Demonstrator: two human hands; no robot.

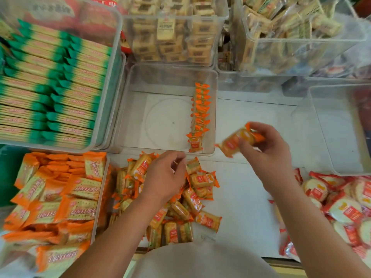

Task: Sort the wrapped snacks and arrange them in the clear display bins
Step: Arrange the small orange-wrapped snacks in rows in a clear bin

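Orange snack pack (239,140) pinched between fingers (246,146) of right hand (267,149), above table (245,187), just right of clear bin (140,109). Left hand (164,177) over loose snack pile (197,197), fingers curled; grip impossible to tell. Row of packs (200,113) along bin's right wall.

Clear display bin (160,121): rectangular, transparent. Snack row (199,117): orange-wrapped packets, stood on edge inside the bin along its right wall. Snack pile (197,197): orange wrappers, jumbled, laid just before the bin's front wall. Single snack (235,142): blurred, tilted, pinched by the right hand (267,145) just beyond the bin's front right corner.
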